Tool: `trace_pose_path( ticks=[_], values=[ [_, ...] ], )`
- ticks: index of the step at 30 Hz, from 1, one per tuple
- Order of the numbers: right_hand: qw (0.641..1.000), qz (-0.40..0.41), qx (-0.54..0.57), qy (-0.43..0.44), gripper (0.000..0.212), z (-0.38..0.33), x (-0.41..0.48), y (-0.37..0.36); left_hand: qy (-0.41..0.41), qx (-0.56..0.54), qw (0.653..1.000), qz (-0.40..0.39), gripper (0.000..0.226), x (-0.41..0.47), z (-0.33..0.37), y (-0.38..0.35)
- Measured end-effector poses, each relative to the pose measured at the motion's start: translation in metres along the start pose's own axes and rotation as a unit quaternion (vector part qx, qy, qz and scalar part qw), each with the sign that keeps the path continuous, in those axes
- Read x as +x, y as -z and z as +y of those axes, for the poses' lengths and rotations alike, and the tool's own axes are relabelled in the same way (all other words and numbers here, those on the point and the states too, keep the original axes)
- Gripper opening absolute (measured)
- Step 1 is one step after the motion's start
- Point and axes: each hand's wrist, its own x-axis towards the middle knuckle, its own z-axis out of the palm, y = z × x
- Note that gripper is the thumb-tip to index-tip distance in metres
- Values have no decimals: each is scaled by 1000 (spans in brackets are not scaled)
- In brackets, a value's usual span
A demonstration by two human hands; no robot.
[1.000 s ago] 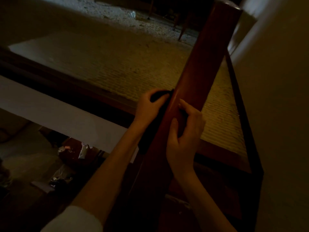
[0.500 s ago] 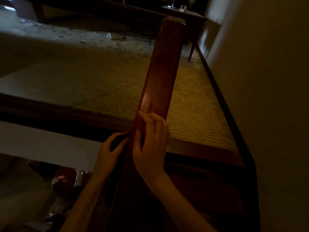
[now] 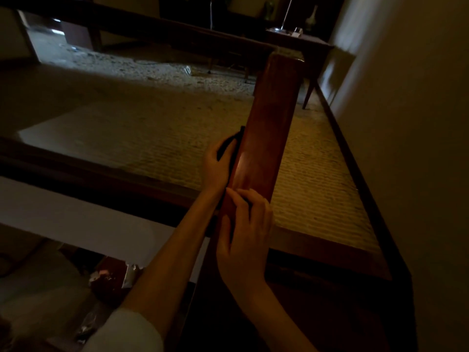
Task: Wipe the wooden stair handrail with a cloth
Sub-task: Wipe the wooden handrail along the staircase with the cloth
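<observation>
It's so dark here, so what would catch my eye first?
The reddish wooden handrail runs up the middle, with a shiny glint where the light hits it. Two bare hands meet on it: the left hand presses a dark cloth against its left side, and the right hand rests on top, nearer the camera. Pale carpet glows behind.

1. I see only a dark strip of the cloth [image 3: 229,146]; the left hand [image 3: 215,166] hides the rest.
2. The handrail [image 3: 269,138] sinks into darkness below the right hand [image 3: 243,240].
</observation>
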Motion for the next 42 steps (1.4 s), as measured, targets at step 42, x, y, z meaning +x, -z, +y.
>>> trace_pose_path(
  ticks=[42],
  values=[
    [992,75,100,4,41,8,-5,-1,-80,4,993,-86,28,-89,0,45]
  ],
)
